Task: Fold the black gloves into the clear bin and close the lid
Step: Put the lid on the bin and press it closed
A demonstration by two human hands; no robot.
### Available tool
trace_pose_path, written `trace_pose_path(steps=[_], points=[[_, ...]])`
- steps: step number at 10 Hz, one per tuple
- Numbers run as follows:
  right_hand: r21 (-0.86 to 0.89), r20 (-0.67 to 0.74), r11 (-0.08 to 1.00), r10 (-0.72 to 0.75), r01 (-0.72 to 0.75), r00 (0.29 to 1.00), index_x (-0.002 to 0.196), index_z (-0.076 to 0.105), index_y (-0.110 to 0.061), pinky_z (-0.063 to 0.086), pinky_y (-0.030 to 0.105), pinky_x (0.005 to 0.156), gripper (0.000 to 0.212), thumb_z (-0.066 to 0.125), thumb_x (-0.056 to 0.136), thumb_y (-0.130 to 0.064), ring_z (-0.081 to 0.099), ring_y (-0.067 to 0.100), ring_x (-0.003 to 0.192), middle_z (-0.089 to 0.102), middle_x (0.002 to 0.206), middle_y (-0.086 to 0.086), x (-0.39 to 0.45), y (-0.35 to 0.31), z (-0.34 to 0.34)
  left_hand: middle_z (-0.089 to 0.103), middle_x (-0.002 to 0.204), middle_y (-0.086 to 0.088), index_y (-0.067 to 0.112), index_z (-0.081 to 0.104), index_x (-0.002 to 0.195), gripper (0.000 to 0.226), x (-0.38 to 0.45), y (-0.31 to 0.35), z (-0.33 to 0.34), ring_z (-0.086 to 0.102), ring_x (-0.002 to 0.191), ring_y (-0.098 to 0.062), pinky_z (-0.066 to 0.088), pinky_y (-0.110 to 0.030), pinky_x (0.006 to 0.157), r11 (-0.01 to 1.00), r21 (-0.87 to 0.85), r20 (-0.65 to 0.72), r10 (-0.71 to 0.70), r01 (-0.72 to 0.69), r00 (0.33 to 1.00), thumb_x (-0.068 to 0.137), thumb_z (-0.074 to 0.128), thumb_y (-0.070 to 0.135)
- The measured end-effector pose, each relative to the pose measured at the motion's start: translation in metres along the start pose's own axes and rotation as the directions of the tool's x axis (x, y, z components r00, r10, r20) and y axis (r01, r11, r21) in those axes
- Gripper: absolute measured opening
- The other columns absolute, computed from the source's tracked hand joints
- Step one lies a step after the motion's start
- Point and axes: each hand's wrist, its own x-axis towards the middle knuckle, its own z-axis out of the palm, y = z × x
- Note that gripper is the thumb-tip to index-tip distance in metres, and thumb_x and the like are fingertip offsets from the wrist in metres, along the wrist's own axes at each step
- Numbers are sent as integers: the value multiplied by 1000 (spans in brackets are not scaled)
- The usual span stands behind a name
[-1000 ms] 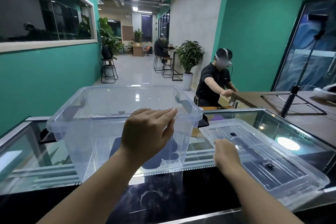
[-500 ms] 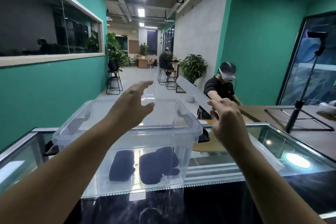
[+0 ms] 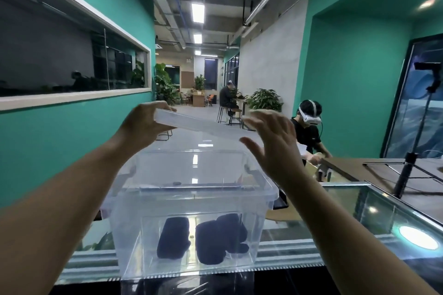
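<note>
The clear bin [image 3: 191, 193] stands open on the glass counter in front of me. Two folded black gloves [image 3: 203, 238] lie side by side on its floor, seen through the front wall. The clear lid [image 3: 199, 124] hangs in the air above the bin's far rim, nearly edge-on and tilted down to the right. My left hand [image 3: 143, 124] grips the lid's left end. My right hand [image 3: 273, 141] is against the lid's right end with fingers spread; how far it grips is hidden.
The glass counter [image 3: 359, 213] runs left to right with a bright lamp reflection [image 3: 418, 237] at right. A tripod [image 3: 407, 170] stands on a dark table at the right. A person in a headset [image 3: 308, 132] works just beyond the counter.
Both hands rose from the counter and now hold the lid up above the bin. A second ago the lid lay flat to the bin's right. The camera tilted upward.
</note>
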Motion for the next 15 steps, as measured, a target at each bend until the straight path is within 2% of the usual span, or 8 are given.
trace_pose_path(steps=[2,3,4,6,7,11,13,15], points=[[223,269,771,540,-597,798,144,-17,-3,0,49,118,119,61,74,-59,-15,26,144,-18,156,14,-3,18,42,58,88,-12,11,60,103,47,7,-27,-30,56,77,-26,38,-30,67,984,-23,-36,-176,175,984,68,75,38],[482,336,536,618,-693,711,147,-10,-5,5,40,119,117,73,73,-41,-2,25,146,-5,158,14,13,19,50,61,117,-19,2,52,125,65,9,-32,-38,55,103,-31,40,-33,86,968,-61,-58,-246,242,968,72,76,31],[612,435,304,641,-730,632,133,35,-5,40,36,100,91,73,67,-55,51,13,119,56,129,2,28,16,51,62,115,-12,4,53,122,58,12,-34,-45,54,106,-29,44,-30,82,941,-170,-42,-302,291,952,73,76,25],[681,361,388,560,-621,746,146,18,-15,30,54,111,94,61,75,-58,35,31,135,32,148,14,67,22,63,61,105,-20,3,54,113,49,29,-27,-64,59,96,-34,53,-46,79,858,-399,-57,-376,324,925,76,72,30],[594,363,521,507,-613,782,147,17,-14,28,57,110,84,58,83,-51,31,36,136,29,150,19,84,25,64,59,98,-15,3,52,103,44,40,-29,-66,60,67,-21,42,-26,44,865,-331,-130,-438,377,889,80,67,37],[-44,721,614,565,-788,400,108,66,3,36,23,60,32,55,86,-17,55,18,71,68,100,12,43,20,47,54,68,-11,-2,62,85,23,12,-89,-19,47,55,-19,32,-26,49,754,13,149,-651,657,744,84,59,21],[-27,746,564,561,-825,359,93,69,-3,44,29,72,19,55,85,-12,59,22,79,66,90,13,29,25,67,52,63,-12,-15,57,104,36,1,-102,3,49,54,-22,35,-28,49,728,83,143,-684,680,715,85,52,15],[-90,739,602,574,-794,351,52,36,-14,21,29,48,36,51,85,-9,30,15,50,32,55,2,25,24,62,51,67,-6,1,56,87,18,2,-97,5,46,55,-16,31,-23,49,724,244,216,-689,645,692,86,47,16]])
